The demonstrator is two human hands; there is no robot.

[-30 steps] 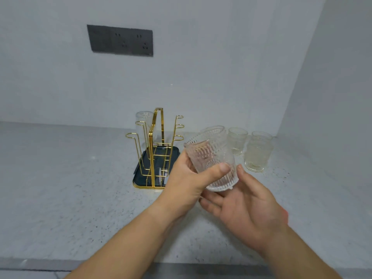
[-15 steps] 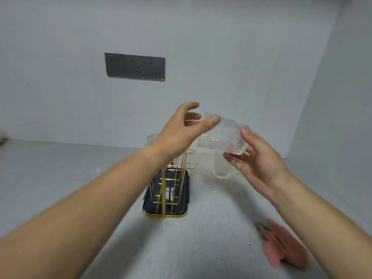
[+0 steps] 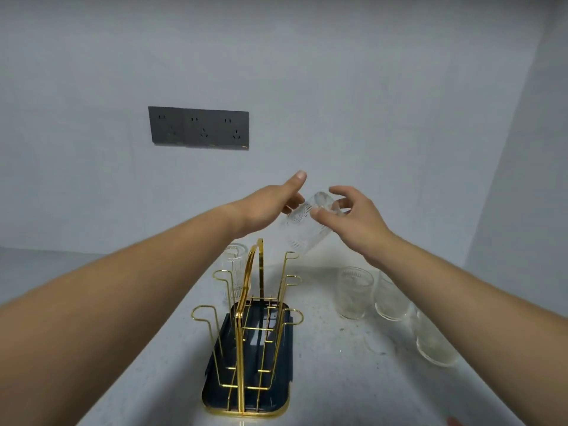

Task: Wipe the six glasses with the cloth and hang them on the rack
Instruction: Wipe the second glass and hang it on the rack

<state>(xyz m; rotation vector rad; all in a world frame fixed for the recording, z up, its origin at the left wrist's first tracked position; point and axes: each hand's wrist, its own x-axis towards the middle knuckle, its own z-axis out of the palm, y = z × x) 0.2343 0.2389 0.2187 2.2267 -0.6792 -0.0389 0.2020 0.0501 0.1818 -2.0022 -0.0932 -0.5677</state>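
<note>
Above the rack [image 3: 242, 302], right hand [image 3: 353, 222] pinches a tilted glass [image 3: 304, 229]; left hand [image 3: 264, 207] partly hidden, grip unclear

Five glasses show, one held glass [image 3: 307, 224] between two hands, left hand [image 3: 264, 207] and right hand [image 3: 356, 218], one rear glass [image 3: 235, 272] behind the single six-hooked rack [image 3: 260, 265], and three on the bench [image 3: 322, 379]: far glass [image 3: 353, 292], middle glass [image 3: 392, 299], near glass [image 3: 435, 344]; one three-outlet socket panel [image 3: 199, 128].

Held glass [image 3: 307, 226]: smeared by motion, pattern unreadable. Left hand [image 3: 264, 207]: fingertips pass behind it, so contact cannot be told. Far glass [image 3: 235, 272]: partly screened by the rack [image 3: 252, 302] wires. Right forearm [image 3: 461, 287] overlaps the middle glass [image 3: 390, 302] and nearest glass [image 3: 433, 345]. Red scrap [image 3: 455, 422]: cut off by the bottom edge, unidentifiable.
</note>
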